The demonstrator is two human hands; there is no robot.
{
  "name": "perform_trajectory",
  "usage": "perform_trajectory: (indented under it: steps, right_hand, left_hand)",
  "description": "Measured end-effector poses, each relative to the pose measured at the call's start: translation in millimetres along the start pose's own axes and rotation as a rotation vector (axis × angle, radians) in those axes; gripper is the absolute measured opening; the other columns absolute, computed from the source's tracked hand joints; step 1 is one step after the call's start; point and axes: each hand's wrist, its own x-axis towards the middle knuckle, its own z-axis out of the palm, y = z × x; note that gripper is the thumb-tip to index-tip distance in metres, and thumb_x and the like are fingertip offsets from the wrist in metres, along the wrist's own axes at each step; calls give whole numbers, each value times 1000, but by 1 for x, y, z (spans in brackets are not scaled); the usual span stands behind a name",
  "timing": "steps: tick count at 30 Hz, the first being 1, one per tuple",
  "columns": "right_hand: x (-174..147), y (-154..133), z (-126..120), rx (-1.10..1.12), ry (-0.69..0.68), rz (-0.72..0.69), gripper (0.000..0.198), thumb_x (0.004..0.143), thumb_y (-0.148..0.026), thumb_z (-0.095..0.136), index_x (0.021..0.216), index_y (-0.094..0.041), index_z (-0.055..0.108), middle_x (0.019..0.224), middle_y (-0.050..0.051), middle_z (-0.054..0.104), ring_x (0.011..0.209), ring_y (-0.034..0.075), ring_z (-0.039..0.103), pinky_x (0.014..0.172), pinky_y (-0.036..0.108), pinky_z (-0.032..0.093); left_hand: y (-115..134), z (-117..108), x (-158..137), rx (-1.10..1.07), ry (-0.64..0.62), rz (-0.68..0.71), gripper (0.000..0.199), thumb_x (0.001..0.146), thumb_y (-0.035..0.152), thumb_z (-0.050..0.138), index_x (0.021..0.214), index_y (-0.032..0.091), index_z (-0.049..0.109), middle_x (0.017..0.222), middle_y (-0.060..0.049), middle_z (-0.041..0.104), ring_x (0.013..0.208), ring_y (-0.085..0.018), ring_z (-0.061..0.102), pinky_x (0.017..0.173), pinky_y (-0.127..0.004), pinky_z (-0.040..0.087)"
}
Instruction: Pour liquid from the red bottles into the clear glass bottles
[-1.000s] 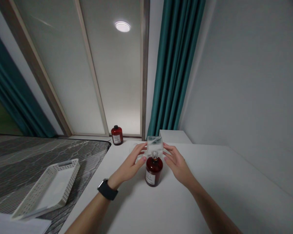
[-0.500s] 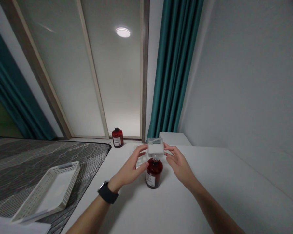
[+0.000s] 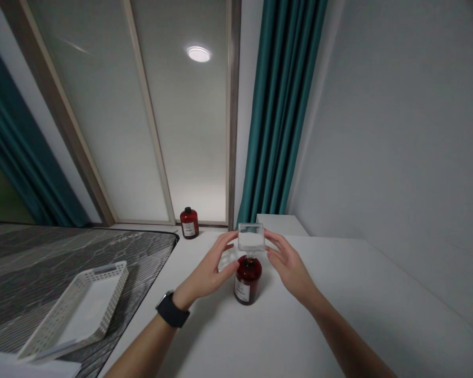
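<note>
Centrally, the clear box point(image 3: 251, 239) lies between the two hands, neither plainly nearer, its longer side running left to right. The left hand point(image 3: 205, 270), with a dark watch point(image 3: 172, 311) at its wrist, has its fingers curved and parted, fingertips at the box's left side, thumb lower by the amber bottle's shoulder. That amber bottle point(image 3: 249, 272) stands upright beneath the box, its long axis vertical; whether box and neck touch, I cannot tell. The right hand point(image 3: 290, 268) mirrors it, fingers loosely bent against the box's right side, so the box is held between them.

Left of the tabletop point(image 3: 284, 336), a dark patterned surface point(image 3: 142, 247) carries white sheets point(image 3: 27, 366) and a perforated white basket point(image 3: 113, 304). A second bottle point(image 3: 189, 223), black-capped, stands at the tabletop's far left corner.

Behind, a teal curtain point(image 3: 19, 136) hangs at left, then frosted panels point(image 3: 185, 131) with a reflected round light point(image 3: 198, 53), a narrower drape point(image 3: 281, 105), a white block point(image 3: 281, 224) at the far edge, and a bare wall point(image 3: 398, 131).
</note>
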Motion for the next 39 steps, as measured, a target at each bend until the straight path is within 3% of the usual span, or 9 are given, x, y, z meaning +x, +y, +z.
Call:
perform_trajectory:
  steps: [10, 39]
  right_hand:
    - [-3, -4, -1, -15, -14, -9, 35, 94, -33, 58, 129, -31, 58, 150, 6, 50, 136, 27, 51, 114, 52, 43]
    - [-11, -10, 0, -35, -49, -98, 27, 98, -40, 55, 123, -30, 57, 153, 10, 44, 143, 28, 42, 117, 56, 37]
  left_hand:
    - [7, -3, -2, 27, -1, -2, 52, 99, 38, 54, 148, 28, 37, 152, -12, 39, 140, -31, 39, 116, -56, 38]
    - [12, -6, -4, 83, -24, 42, 52, 100, 36, 52, 148, 26, 35, 154, -13, 37, 140, -33, 38, 114, -55, 39]
